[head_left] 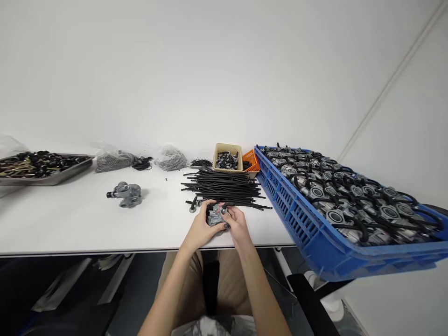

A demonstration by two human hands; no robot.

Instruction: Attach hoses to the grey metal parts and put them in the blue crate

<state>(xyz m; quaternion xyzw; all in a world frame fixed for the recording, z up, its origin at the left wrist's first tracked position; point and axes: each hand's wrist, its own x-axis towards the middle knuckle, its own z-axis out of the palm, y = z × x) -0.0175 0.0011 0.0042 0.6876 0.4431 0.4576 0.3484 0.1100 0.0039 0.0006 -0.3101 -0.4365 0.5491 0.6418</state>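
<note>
Both my hands hold a grey die-cast carburetor (216, 215) low over the white table's front edge. My left hand (202, 227) wraps its left side, and my right hand (238, 225) pinches its right side with the fingers. The fingers hide much of the part, and a dark fitting shows on it. Just behind my hands lies a heap of black rubber hoses (224, 187), its nearest ends almost touching my fingers. A second grey carburetor (126, 194) stands alone on the table to the left.
A large blue plastic crate (297, 219) packed with carburetors and hoses overhangs the table's right edge. Along the back stand a cardboard tray of fittings (227, 156), an orange basket (251, 161), a steel tray of parts (70, 169), and several plastic bags.
</note>
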